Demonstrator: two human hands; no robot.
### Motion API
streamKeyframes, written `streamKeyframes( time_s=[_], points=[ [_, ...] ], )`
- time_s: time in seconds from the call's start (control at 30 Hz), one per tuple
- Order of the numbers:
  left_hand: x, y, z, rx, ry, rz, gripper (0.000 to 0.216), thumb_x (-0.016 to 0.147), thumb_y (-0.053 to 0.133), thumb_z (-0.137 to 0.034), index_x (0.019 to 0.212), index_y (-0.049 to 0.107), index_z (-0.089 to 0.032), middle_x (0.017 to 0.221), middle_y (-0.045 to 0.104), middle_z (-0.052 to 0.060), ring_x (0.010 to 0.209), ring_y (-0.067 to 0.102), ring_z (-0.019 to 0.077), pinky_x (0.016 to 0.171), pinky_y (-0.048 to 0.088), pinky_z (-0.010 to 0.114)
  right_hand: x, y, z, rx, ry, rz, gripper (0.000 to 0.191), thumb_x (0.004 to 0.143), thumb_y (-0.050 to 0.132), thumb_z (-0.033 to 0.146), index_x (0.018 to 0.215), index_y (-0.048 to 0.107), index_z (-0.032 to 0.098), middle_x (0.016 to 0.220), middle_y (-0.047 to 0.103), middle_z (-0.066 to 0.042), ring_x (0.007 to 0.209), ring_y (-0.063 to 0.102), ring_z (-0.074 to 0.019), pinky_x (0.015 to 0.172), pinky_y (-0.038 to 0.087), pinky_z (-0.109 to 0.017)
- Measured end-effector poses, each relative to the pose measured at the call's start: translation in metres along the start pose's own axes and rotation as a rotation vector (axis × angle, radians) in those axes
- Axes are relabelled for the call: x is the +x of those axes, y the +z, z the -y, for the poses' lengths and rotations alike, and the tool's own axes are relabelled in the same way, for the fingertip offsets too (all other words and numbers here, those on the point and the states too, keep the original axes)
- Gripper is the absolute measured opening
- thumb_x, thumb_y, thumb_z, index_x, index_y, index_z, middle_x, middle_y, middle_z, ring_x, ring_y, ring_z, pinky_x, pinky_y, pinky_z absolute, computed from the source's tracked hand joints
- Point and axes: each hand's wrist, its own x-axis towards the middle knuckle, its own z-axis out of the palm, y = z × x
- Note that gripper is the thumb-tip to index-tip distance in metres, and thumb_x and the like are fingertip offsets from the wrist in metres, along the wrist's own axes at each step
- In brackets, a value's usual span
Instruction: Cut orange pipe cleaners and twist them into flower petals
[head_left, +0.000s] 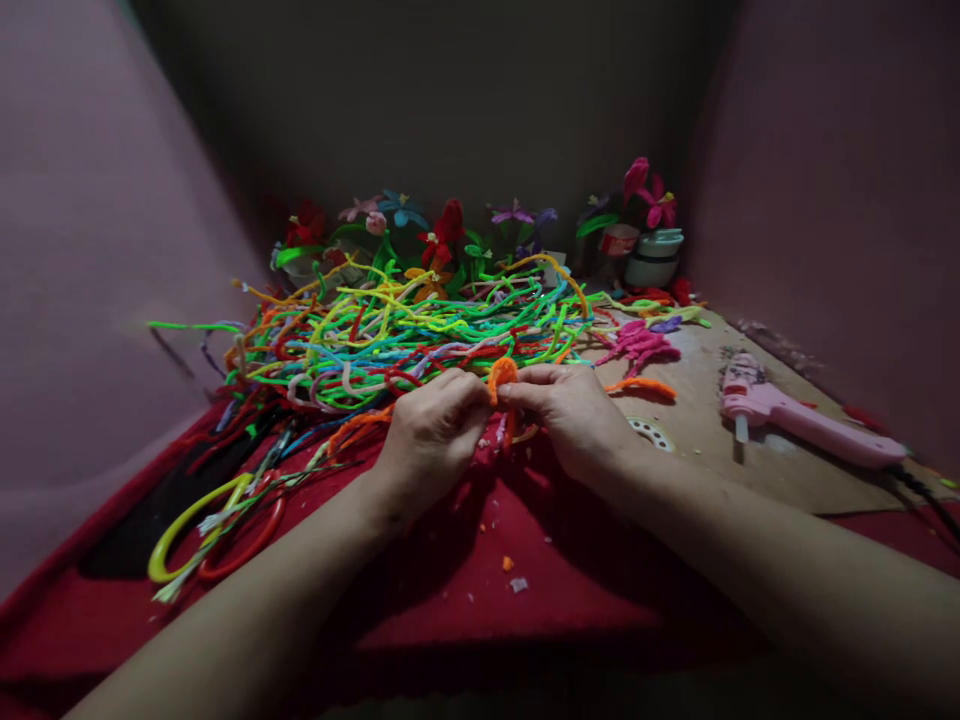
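An orange pipe cleaner (502, 374), bent into a small rounded loop, is held up between both hands in the middle of the view. My left hand (439, 430) is closed, its thumb and forefinger pinching the loop's left side. From the other side, my right hand (574, 415) grips it with thumb and forefinger. A length of orange hangs below the fingers. Just behind the hands lies a large tangled heap of coloured pipe cleaners (420, 335), in green, yellow, red, blue and orange.
A pink glue gun (810, 415) rests on a cardboard sheet (705, 370) at right. Scissors with yellow and red handles (196, 530) lie at left. Pipe-cleaner flowers (442, 235) and a pale lidded container (655, 258) stand at the back. Scraps dot the red cloth (555, 600).
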Motion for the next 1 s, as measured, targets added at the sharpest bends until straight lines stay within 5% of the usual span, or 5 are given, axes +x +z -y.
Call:
streamKeyframes(
  time_s=[0.17, 0.43, 0.6, 0.8, 1.0],
  points=[
    [0.005, -0.007, -0.009, -0.354, -0.324, 0.118, 0.02, 0.076, 0.057, -0.034, 0.07, 0.058, -0.014, 0.059, 0.054, -0.002, 0.054, 0.047, 0.0094, 0.051, 0.036, 0.02, 0.001, -0.001, 0.001, 0.006, 0.005, 0.005, 0.007, 0.062, 0.062, 0.02, 0.058, 0.061, 0.014, 0.049, 0.054, 0.002, 0.043, 0.045, -0.0083, 0.045, 0.032, -0.023],
    [0.008, -0.012, -0.01, -0.498, -0.414, 0.023, 0.019, 0.066, 0.07, -0.028, 0.064, 0.057, -0.014, 0.055, 0.051, -0.004, 0.049, 0.043, 0.0055, 0.047, 0.033, 0.018, -0.005, 0.002, 0.005, 0.076, 0.068, 0.077, 0.01, 0.06, 0.063, 0.017, 0.052, 0.058, 0.015, 0.043, 0.049, 0.003, 0.039, 0.041, -0.0074, 0.042, 0.029, -0.023],
    [0.008, -0.011, -0.001, -0.838, -0.552, 0.172, 0.022, 0.068, 0.069, -0.029, 0.075, 0.052, -0.017, 0.055, 0.056, -0.004, 0.045, 0.05, 0.0082, 0.042, 0.038, 0.019, -0.004, 0.004, 0.007, 0.204, 0.114, 0.141, 0.009, 0.056, 0.066, 0.016, 0.053, 0.057, 0.015, 0.047, 0.052, 0.003, 0.041, 0.046, -0.0086, 0.043, 0.034, -0.024],
    [0.01, -0.007, -0.001, -0.891, -0.519, 0.231, 0.024, 0.069, 0.067, -0.021, 0.079, 0.046, -0.016, 0.063, 0.062, -0.002, 0.055, 0.06, 0.0122, 0.054, 0.052, 0.026, -0.004, 0.002, 0.008, 0.145, 0.104, 0.117, 0.011, 0.058, 0.065, 0.018, 0.052, 0.056, 0.015, 0.046, 0.053, 0.003, 0.039, 0.045, -0.0083, 0.042, 0.033, -0.023],
    [0.012, -0.008, -0.005, -0.782, -0.486, 0.269, 0.021, 0.072, 0.063, -0.02, 0.083, 0.046, -0.015, 0.053, 0.062, -0.002, 0.044, 0.06, 0.0139, 0.045, 0.051, 0.025, 0.002, -0.001, 0.001, 0.227, 0.071, 0.111, 0.013, 0.059, 0.067, 0.02, 0.056, 0.056, 0.013, 0.05, 0.051, 0.003, 0.042, 0.041, -0.0066, 0.043, 0.03, -0.024]
  ],
)
